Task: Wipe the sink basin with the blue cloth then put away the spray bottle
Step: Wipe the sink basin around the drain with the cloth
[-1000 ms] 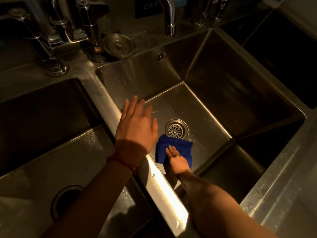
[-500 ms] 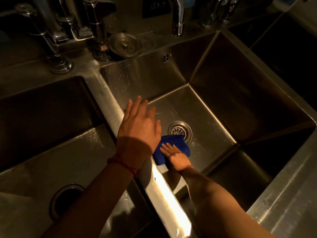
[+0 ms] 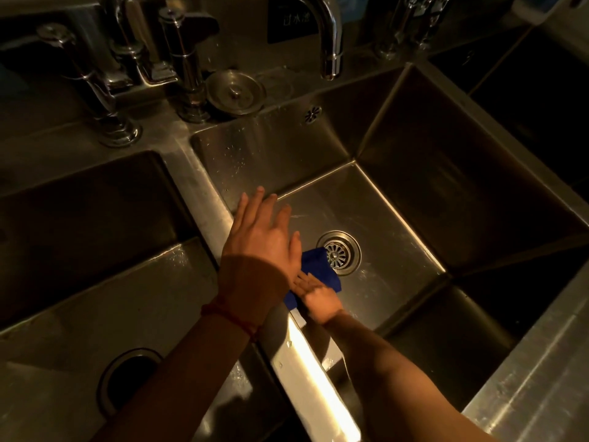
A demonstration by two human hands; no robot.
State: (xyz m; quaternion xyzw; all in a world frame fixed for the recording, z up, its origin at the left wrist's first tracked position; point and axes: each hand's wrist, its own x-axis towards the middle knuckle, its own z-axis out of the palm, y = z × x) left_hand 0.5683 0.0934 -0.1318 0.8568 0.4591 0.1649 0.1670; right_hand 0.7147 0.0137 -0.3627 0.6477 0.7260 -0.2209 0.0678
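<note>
Lying partly hidden, blue cloth, seemingly folded

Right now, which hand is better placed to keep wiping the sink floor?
The right hand. It lies flat on the blue cloth on the basin floor beside the drain. The left hand is open above the divider, holding nothing.
</note>
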